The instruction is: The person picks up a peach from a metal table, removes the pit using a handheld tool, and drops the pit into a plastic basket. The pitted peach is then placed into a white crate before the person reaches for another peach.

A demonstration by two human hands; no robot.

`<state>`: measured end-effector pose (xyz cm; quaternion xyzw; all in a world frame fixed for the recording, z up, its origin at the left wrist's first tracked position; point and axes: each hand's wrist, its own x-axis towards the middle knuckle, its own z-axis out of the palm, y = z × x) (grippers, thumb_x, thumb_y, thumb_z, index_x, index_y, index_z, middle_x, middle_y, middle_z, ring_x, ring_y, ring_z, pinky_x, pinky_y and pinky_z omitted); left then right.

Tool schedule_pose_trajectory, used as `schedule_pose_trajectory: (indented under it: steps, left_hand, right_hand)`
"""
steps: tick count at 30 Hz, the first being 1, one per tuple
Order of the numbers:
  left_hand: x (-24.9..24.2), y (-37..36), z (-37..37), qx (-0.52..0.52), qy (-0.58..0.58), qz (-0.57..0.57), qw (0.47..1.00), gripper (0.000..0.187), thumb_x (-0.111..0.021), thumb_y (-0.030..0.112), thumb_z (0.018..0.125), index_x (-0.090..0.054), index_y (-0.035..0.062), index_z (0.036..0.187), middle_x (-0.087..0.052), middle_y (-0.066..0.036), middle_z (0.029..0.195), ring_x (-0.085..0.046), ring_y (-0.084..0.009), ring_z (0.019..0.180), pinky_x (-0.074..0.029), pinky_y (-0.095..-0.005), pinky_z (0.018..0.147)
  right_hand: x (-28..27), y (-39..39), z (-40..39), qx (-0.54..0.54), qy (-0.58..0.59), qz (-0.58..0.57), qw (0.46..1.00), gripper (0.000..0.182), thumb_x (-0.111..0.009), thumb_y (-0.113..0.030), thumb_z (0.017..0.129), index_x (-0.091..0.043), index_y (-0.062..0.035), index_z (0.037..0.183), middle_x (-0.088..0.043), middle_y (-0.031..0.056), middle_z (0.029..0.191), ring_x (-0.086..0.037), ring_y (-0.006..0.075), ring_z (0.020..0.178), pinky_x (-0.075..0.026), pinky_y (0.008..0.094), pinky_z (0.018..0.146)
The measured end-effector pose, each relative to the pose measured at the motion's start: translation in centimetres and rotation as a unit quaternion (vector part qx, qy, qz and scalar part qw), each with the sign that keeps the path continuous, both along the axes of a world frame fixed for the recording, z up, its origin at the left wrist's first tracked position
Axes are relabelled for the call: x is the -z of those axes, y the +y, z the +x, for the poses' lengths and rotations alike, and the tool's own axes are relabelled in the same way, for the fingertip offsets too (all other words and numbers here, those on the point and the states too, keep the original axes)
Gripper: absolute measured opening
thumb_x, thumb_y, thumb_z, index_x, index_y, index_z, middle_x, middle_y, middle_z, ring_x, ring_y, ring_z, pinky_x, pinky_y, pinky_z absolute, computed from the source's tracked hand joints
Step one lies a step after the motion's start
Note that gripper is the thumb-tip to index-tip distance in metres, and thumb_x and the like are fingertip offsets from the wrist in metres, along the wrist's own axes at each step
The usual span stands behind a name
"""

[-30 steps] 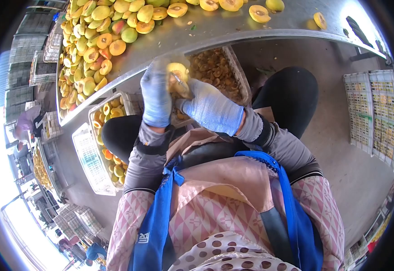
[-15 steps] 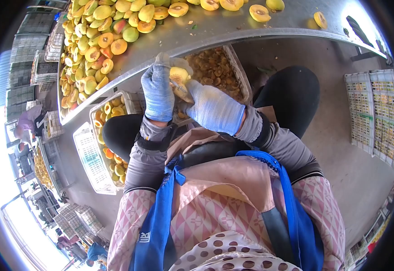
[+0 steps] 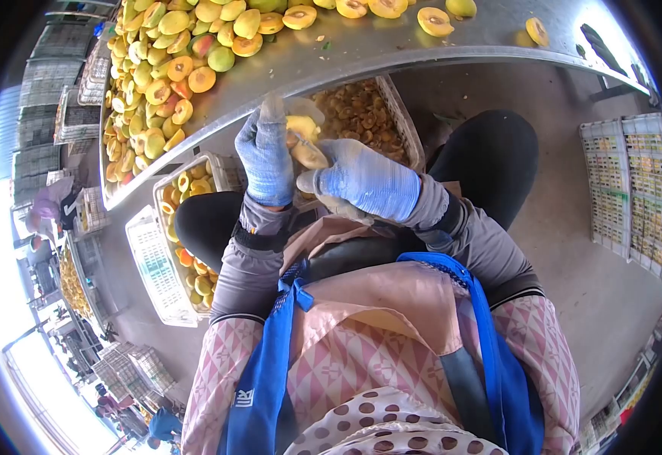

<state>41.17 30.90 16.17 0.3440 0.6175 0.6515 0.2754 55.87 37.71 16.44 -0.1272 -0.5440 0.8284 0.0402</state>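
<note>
Both hands wear blue-grey knit gloves and meet just below the metal table's edge. My left hand [image 3: 266, 155] is closed on a yellow fruit [image 3: 303, 127], whose cut flesh shows between thumb and fingers. Against its lower side lies a brown piece [image 3: 309, 155], seemingly the pit, beside the fingers of my right hand [image 3: 361, 180]. The right hand's fingers are curled round; a tool in them cannot be made out now. Under the hands stands a crate of brown pits [image 3: 357, 110].
Halved and whole fruits [image 3: 156, 76] are heaped on the metal table [image 3: 376, 47]. A crate of fruit halves [image 3: 194, 284] stands by my left knee, beside a white crate [image 3: 156, 265]. Stacked crates [image 3: 625, 189] stand at right. A person [image 3: 46, 205] works at far left.
My right hand has turned and moved slightly down and right from the fruit. The blade seen earlier at the fruit no longer shows. The brown piece sits lower against the fruit.
</note>
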Motion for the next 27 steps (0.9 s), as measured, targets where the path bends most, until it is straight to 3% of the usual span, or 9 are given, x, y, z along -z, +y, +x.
schedule_pose_trajectory:
  steps: [2,5,8,11,14,17,20,23,27]
  left_hand:
    - [-0.6,0.0,0.4,0.016,-0.015,-0.006,1.0,0.042,-0.058,0.038,0.098,-0.069,-0.0021,0.094,-0.067,-0.005,0.074,-0.06,-0.0094,0.064,-0.046,-0.0228,0.058]
    - [-0.4,0.2,0.5,-0.018,-0.02,-0.026,0.999,0.04,-0.059,0.037,0.098,-0.068,-0.0017,0.092,-0.066,-0.004,0.073,-0.059,-0.0086,0.064,-0.046,-0.0226,0.057]
    - [1.3,0.5,0.2,-0.103,0.009,-0.022,0.994,0.039,-0.059,0.036,0.098,-0.068,-0.0014,0.092,-0.066,-0.003,0.073,-0.058,-0.0079,0.063,-0.045,-0.0225,0.057]
    - [1.2,0.5,0.1,-0.104,0.026,-0.033,0.994,0.038,-0.055,0.034,0.1,-0.068,-0.0019,0.094,-0.066,-0.004,0.076,-0.059,-0.0088,0.065,-0.047,-0.0224,0.058]
    - [0.7,0.2,-0.1,-0.075,0.079,-0.059,0.992,0.038,-0.044,0.027,0.104,-0.066,-0.0034,0.099,-0.069,-0.009,0.081,-0.064,-0.0134,0.068,-0.051,-0.0239,0.063]
    - [0.4,-0.2,-0.3,-0.023,-0.076,-0.052,0.996,0.038,-0.042,0.026,0.104,-0.066,-0.003,0.099,-0.069,-0.009,0.081,-0.063,-0.0125,0.068,-0.051,-0.0242,0.063]
    - [0.6,-0.2,-0.5,-0.008,-0.088,-0.022,0.996,0.042,-0.053,0.036,0.101,-0.069,-0.0024,0.094,-0.069,-0.006,0.078,-0.062,-0.0099,0.065,-0.048,-0.0219,0.059]
    - [2.2,0.8,-0.2,-0.128,0.03,0.025,0.991,0.042,-0.052,0.036,0.102,-0.069,-0.0022,0.094,-0.068,-0.007,0.075,-0.061,-0.0104,0.063,-0.048,-0.0221,0.058]
    - [2.9,0.5,-1.2,-0.094,0.031,-0.023,0.995,0.046,-0.048,0.039,0.102,-0.068,-0.0022,0.094,-0.068,-0.008,0.076,-0.062,-0.0122,0.065,-0.049,-0.0232,0.06]
  right_hand:
    - [1.1,0.9,0.1,-0.094,-0.033,-0.244,0.965,0.022,-0.06,-0.019,0.092,-0.059,0.0028,0.092,-0.056,0.0072,0.061,-0.057,0.0184,0.054,-0.05,0.0335,0.056]
    - [-0.1,0.8,0.5,-0.045,-0.052,-0.118,0.991,0.028,-0.068,-0.027,0.089,-0.058,-0.0018,0.096,-0.06,0.008,0.065,-0.06,0.0206,0.054,-0.047,0.0314,0.051]
    - [3.4,-0.5,-1.1,0.179,0.043,0.424,0.887,0.031,-0.068,-0.028,0.089,-0.059,-0.001,0.101,-0.065,0.019,0.073,-0.066,0.0338,0.064,-0.052,0.0391,0.057]
    - [1.6,-0.5,-0.1,0.143,-0.073,0.498,0.852,0.032,-0.068,-0.027,0.089,-0.06,-0.0005,0.106,-0.066,0.0257,0.087,-0.066,0.0414,0.079,-0.053,0.0447,0.065]
    - [2.6,-0.9,-0.4,0.167,-0.046,0.472,0.864,0.03,-0.068,-0.025,0.089,-0.061,-0.0016,0.108,-0.066,0.0235,0.086,-0.066,0.0406,0.079,-0.053,0.0444,0.066]
    - [3.2,-1.0,-0.9,0.177,-0.004,0.385,0.906,0.029,-0.068,-0.023,0.089,-0.062,-0.0017,0.107,-0.067,0.021,0.081,-0.066,0.0398,0.075,-0.053,0.0442,0.065]
    - [3.1,-1.1,-1.0,0.189,0.007,0.41,0.892,0.029,-0.067,-0.024,0.09,-0.062,-0.001,0.107,-0.066,0.0208,0.079,-0.066,0.0392,0.074,-0.053,0.0432,0.063]
    - [0.5,-1.4,-0.4,0.149,-0.103,0.481,0.858,0.032,-0.066,-0.026,0.091,-0.061,0.0002,0.108,-0.066,0.0233,0.082,-0.066,0.04,0.079,-0.052,0.043,0.066]
    - [0.8,-1.4,-0.5,0.147,-0.094,0.452,0.874,0.032,-0.066,-0.027,0.092,-0.061,0.0008,0.107,-0.065,0.026,0.084,-0.065,0.038,0.081,-0.05,0.0416,0.067]
